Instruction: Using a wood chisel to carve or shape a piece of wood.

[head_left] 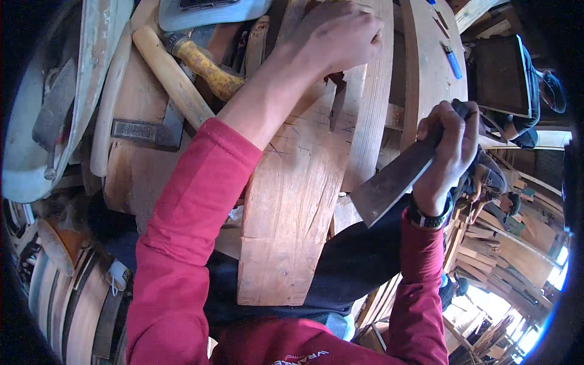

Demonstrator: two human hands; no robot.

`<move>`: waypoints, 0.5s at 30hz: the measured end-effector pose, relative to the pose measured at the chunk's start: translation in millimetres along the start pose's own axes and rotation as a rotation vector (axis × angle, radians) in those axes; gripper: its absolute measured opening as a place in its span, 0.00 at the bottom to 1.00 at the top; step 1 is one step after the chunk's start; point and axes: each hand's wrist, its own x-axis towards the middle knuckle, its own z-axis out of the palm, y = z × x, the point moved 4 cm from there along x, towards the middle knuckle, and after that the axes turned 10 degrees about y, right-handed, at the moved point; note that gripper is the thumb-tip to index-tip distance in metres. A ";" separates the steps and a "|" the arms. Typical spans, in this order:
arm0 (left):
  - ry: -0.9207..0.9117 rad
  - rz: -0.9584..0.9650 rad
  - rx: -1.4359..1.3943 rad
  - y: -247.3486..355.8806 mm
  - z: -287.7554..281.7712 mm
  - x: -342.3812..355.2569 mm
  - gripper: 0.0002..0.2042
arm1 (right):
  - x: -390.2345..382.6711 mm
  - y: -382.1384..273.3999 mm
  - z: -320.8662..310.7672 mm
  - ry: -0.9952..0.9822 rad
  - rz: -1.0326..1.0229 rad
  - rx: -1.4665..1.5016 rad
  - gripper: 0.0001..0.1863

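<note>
A light wooden board (292, 207) runs away from my lap, with pencil marks and a narrow slot near its middle. My left hand (340, 36) is closed in a fist over the far part of the board; what it grips, if anything, is hidden. A small dark red thing (334, 78) shows just below that hand. My right hand (447, 149) is wrapped round the dark handle of a flat-bladed metal tool (392, 185). Its broad grey blade points down and left, to the right of the board and apart from it.
Left of the board lie a square with a metal blade (146, 131), a pale wooden handle (170, 76) and a worn yellow-handled tool (210, 67). A blue lighter (452, 62) rests on a plank at the right. Other people (486, 176) and stacked timber are farther right.
</note>
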 end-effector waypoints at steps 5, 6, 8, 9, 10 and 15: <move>0.079 0.092 -0.002 29.4 -65.6 -15.7 0.10 | -14.6 6.7 7.5 -0.093 0.026 -0.046 0.05; 0.082 0.083 -0.007 23.0 -61.9 -11.0 0.10 | -16.1 6.0 11.3 -0.087 -0.002 -0.097 0.04; 0.075 0.040 0.060 34.9 -70.7 -17.5 0.11 | -20.5 3.3 18.4 -0.095 -0.053 -0.133 0.03; 0.057 0.063 0.083 30.0 -66.8 -16.8 0.11 | -21.4 2.6 21.5 -0.109 -0.114 -0.153 0.04; 0.047 0.090 0.105 24.2 -64.0 -15.6 0.11 | -22.1 2.7 24.9 -0.123 -0.181 -0.175 0.04; -0.068 0.000 0.080 27.3 -47.4 -7.0 0.13 | -19.6 31.6 15.1 -0.143 -0.059 -0.113 0.12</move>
